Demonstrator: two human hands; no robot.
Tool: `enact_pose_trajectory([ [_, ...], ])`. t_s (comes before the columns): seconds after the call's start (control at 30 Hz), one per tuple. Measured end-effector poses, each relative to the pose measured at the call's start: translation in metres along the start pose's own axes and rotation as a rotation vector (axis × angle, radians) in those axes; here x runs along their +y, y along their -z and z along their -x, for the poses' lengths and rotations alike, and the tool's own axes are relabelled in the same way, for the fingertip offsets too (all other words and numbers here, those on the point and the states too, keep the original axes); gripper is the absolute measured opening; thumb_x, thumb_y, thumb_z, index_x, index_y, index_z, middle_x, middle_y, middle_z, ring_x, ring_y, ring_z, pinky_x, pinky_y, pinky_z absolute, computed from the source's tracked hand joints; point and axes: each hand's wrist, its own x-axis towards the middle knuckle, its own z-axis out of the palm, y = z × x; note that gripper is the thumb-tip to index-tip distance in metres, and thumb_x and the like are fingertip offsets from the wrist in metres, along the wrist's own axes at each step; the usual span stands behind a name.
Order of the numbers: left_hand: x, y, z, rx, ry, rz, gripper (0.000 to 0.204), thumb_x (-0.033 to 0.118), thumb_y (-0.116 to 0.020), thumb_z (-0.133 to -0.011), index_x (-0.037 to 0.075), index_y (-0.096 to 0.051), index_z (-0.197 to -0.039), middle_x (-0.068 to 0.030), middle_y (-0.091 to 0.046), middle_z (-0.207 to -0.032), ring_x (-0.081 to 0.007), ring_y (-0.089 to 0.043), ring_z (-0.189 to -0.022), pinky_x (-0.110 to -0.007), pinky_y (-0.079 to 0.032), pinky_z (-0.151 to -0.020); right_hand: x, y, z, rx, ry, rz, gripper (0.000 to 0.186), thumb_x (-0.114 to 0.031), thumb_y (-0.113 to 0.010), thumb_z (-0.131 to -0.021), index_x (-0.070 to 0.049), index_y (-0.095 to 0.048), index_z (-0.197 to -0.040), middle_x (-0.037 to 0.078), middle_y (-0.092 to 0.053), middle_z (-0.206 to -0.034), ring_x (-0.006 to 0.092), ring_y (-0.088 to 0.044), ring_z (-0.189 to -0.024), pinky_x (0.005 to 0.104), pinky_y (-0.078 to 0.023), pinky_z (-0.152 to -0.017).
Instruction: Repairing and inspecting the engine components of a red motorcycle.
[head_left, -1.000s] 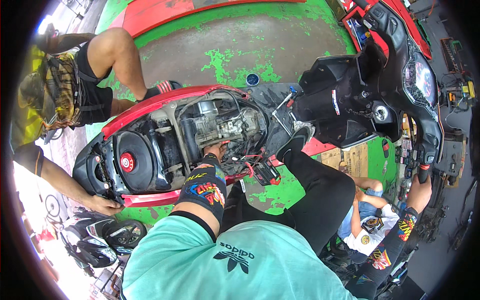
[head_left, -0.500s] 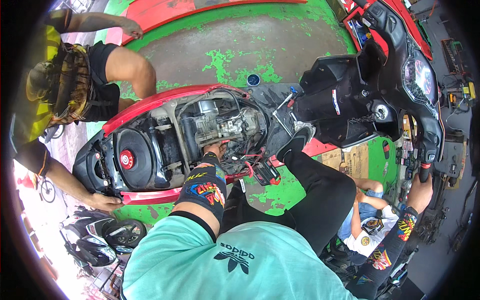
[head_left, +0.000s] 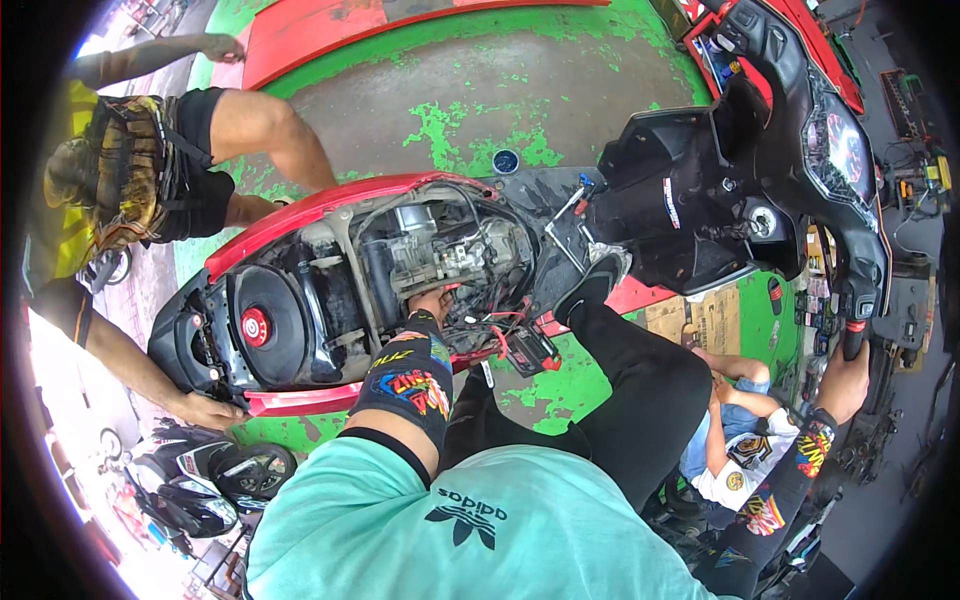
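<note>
A red-and-black scooter (head_left: 300, 208) fills the middle, its seat off and engine (head_left: 450, 245) exposed. My left hand (head_left: 432, 298) reaches into the bay at the engine's lower edge, fingers curled on a part I cannot make out. My right hand (head_left: 852, 370) grips the right handlebar grip (head_left: 855, 332), below the dashboard (head_left: 840, 145). A black battery unit (head_left: 532, 348) with red and black leads lies beside the engine. Metal tools (head_left: 565, 245) rest on the footboard (head_left: 520, 190). A round black compartment with a red cap (head_left: 256, 325) is at the rear.
A co-worker (head_left: 150, 160) on the left has a hand (head_left: 210, 410) at the scooter's tail. A person (head_left: 740, 440) sits at lower right. A red ramp (head_left: 420, 15), red toolbox (head_left: 705, 60), blue-lined cup (head_left: 506, 160), parked scooter (head_left: 190, 470) and cardboard (head_left: 690, 325) stand or lie around.
The co-worker's raised arm came into view, then drew back leftward; the bent leg shifted right and down. The handlebars moved slightly. My hands stayed at the same holds.
</note>
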Motion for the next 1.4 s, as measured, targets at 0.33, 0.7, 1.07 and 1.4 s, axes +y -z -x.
enact_pose_trajectory([
  [0.33,0.008,-0.016,0.012,0.062,0.016,-0.078,0.009,0.011,-0.065,-0.095,0.002,-0.067,-0.099,-0.0075,-0.068,-0.084,-0.0185,-0.067,-0.071,-0.032,-0.061,-0.063,0.031,0.006,-0.032,-0.672,-0.041,-0.817,0.013,-0.017,-0.068,-0.09,-0.006,-0.061,-0.087,-0.007,-0.047,-0.061,0.0045,-0.036,-0.048,0.0259,-0.025,-0.046],
  [0.7,0.012,-0.018,0.025,0.032,-0.036,-0.025,0.011,0.01,-0.067,-0.094,0.002,-0.067,-0.101,-0.0085,-0.068,-0.089,-0.0188,-0.064,-0.07,-0.033,-0.062,-0.065,0.033,0.004,-0.031,-0.58,0.036,-0.768,0.016,-0.018,-0.067,-0.089,-0.002,-0.063,-0.092,-0.004,-0.051,-0.064,0.0072,-0.043,-0.053,0.028,-0.032,-0.049],
  [1.07,-0.002,-0.01,0.007,0.005,-0.017,0.049,0.007,0.009,-0.068,-0.093,0.005,-0.066,-0.099,-0.0057,-0.069,-0.089,-0.0167,-0.064,-0.071,-0.033,-0.06,-0.065,0.01,-0.002,0.006,-0.053,-0.049,0.005,0.052,-0.037,-0.066,-0.088,-0.014,-0.061,-0.133,0.023,-0.069,-0.109,0.0433,-0.066,-0.1,0.0521,-0.053,-0.084],
  [1.4,0.007,-0.023,0.025,0.101,-0.029,-0.039,0.006,0.005,-0.071,-0.089,0.004,-0.07,-0.094,-0.008,-0.07,-0.081,-0.0191,-0.066,-0.065,-0.033,-0.061,-0.059,-0.002,0.009,0.003,-0.083,-0.052,0.002,0.049,-0.035,-0.067,-0.088,-0.01,-0.063,-0.13,0.023,-0.07,-0.107,0.0428,-0.066,-0.099,0.0502,-0.053,-0.082],
])
